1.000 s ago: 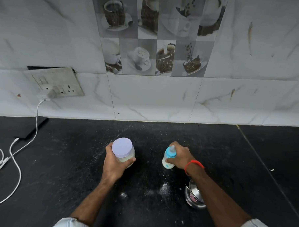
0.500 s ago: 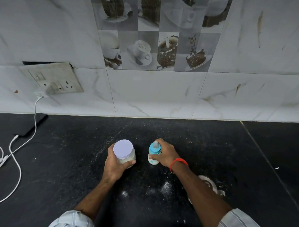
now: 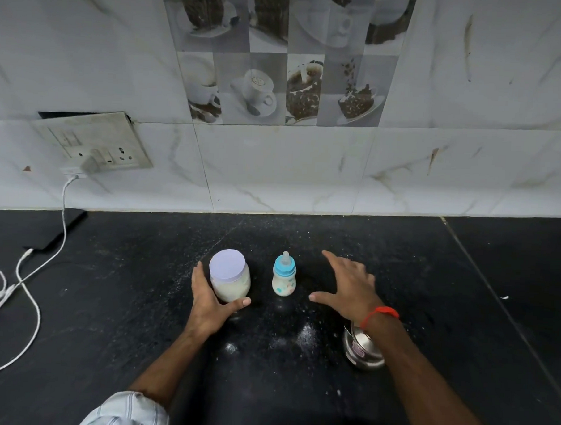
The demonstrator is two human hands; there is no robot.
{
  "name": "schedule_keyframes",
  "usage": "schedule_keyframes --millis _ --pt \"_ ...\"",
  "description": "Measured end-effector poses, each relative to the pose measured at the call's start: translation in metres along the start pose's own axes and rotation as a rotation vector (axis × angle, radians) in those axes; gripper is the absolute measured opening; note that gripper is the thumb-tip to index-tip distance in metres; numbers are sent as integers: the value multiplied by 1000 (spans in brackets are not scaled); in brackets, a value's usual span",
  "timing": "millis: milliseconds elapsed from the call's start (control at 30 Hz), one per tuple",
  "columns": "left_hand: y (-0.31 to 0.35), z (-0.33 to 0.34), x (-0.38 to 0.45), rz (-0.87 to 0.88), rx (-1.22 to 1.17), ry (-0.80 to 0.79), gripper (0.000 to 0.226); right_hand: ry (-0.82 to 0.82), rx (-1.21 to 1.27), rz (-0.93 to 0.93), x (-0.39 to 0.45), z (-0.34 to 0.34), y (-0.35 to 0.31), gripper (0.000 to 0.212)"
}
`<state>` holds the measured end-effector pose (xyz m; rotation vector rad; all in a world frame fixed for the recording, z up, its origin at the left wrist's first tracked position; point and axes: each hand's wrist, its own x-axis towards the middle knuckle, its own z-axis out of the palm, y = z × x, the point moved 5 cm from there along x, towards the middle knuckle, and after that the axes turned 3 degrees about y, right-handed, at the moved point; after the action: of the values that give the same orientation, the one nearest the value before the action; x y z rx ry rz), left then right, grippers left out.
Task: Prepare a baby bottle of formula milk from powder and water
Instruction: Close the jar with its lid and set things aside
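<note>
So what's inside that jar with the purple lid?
Through the clear plastic jar with the pale purple lid you can see creamy white powder filling the lower part. The left hand covers the jar's near side, so the bottom is hidden.

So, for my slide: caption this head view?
Capped baby bottle stands released; left hand holds powder jar.

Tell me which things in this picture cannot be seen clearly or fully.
All in the head view:
- Steel pot: the right forearm covers part of it, so its contents are hidden.
- Jar: the left hand covers its lower side.
- Cable: cut off by the left edge.
- Bottle: its print is too small to read.
- Right hand: open, touching nothing.
</note>
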<state>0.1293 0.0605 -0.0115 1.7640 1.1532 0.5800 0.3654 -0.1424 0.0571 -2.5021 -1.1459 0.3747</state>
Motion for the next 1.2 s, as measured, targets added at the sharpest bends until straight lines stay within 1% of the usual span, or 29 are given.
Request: schedule_keyframes --millis 200,267,333,400,467,533,600,633,700,800,933,1033,1200 --pt "6 2 -15 33 28 57 142 -195 -89 61 -51 -10 53 124" --pt "12 3 -19 61 38 68 139 -232 -124 77 -62 -7 61 125" --pt "16 5 -23 79 65 73 137 -248 -144 95 -71 -4 64 123" --pt "19 6 -28 85 95 74 136 -239 -142 125 -77 -2 65 114" --pt "20 5 -33 88 122 77 135 -188 -100 128 -82 -1 62 99" --pt "20 3 -38 81 130 77 132 -75 -8 107 -85 -3 56 84" --pt "19 -1 -43 63 127 82 128 35 124 102 -83 -9 50 74" --pt "19 -2 -45 55 131 84 125 66 165 100 -77 -13 46 73" --pt "17 -7 -47 41 137 90 121 77 193 90 -57 -20 38 75" --pt "18 -14 -51 45 142 109 114 77 150 66 -18 -24 22 76" --pt "20 -24 -55 64 146 120 108 7 43 33 22 -12 6 74" --pt "20 -32 -60 34 144 97 104 -52 -20 36 33 2 4 75" --pt "20 -36 -59 57 160 48 98 -62 -2 27 41 10 11 78"
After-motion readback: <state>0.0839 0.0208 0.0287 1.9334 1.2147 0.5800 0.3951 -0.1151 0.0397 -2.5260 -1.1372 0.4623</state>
